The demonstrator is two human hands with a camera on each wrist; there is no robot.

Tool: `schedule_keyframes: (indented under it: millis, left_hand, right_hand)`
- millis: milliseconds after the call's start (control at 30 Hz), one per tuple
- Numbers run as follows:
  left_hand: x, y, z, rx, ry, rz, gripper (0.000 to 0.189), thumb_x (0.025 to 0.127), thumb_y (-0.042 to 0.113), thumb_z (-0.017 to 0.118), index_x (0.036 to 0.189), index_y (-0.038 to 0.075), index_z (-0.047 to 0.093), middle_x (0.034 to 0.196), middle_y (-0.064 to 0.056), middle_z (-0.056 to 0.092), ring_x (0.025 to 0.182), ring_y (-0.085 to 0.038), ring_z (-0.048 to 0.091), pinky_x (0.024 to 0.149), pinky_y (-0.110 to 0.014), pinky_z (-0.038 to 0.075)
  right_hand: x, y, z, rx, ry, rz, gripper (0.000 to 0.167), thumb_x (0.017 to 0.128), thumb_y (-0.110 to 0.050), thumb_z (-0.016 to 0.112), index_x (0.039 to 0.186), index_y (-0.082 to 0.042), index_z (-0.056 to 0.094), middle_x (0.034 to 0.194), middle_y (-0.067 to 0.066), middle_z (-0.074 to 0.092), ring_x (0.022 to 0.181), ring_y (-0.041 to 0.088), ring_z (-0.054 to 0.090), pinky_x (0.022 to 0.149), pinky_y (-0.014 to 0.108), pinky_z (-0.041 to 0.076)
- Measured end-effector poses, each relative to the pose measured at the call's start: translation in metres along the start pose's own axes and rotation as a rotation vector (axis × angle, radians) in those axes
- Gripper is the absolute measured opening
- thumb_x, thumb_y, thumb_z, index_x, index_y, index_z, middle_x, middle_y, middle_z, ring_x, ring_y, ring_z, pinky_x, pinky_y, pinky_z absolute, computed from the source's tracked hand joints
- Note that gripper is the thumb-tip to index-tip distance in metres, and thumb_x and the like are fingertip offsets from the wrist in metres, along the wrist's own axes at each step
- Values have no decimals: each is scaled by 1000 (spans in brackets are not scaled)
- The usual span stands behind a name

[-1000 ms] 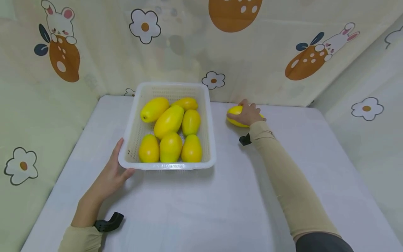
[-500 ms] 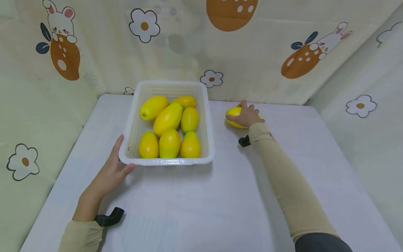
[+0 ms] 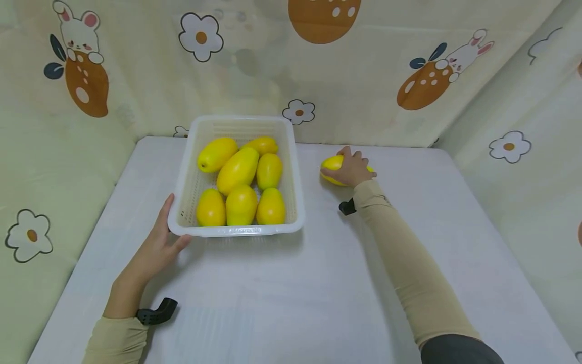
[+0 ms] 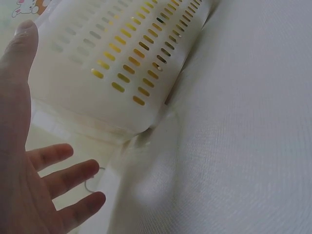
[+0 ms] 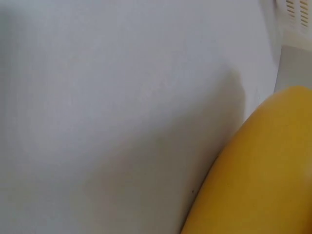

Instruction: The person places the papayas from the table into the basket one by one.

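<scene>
A white plastic basket (image 3: 297, 202) with slotted walls holds several yellow mangoes (image 3: 237, 171). At its front left corner is my left hand (image 3: 154, 250), thumb by the front rim and fingers along the left side. The left wrist view shows that hand's fingers (image 4: 73, 176) straight and spread beside the basket wall (image 4: 63, 83). To the right of the basket, near the table's back edge, my right hand (image 3: 353, 170) grips a single mango (image 3: 332, 163) from above. This mango (image 5: 263, 170) fills the lower right of the right wrist view, where the fingers are out of sight.
A white cloth covers the table (image 3: 273, 298). Behind it hangs a cream curtain (image 3: 254, 86) printed with rabbits and flowers, close behind the basket and the right hand. More curtain (image 3: 523, 192) stands along the right side.
The head view has shifted slightly. My left hand stays at the basket's corner, and my right hand keeps its grip on the mango in the same place.
</scene>
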State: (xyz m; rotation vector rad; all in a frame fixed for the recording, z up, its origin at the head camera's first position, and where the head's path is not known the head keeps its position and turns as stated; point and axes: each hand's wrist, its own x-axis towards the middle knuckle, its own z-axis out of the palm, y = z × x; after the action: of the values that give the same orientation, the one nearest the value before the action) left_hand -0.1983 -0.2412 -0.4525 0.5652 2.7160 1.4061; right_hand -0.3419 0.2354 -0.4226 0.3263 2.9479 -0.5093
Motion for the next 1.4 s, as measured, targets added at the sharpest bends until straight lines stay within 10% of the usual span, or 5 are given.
schedule_keyframes:
  millis: [1400]
  left_hand:
    - [1, -1, 0, -25, -16, 8, 101, 89, 19, 66, 152, 27, -12, 161, -9, -2, 140, -45, 19, 107, -67, 21]
  right_hand:
    - [-42, 7, -1, -11, -79, -9, 79, 71, -70, 61, 129, -22, 35, 119, 16, 41, 109, 37, 41, 81, 64, 37]
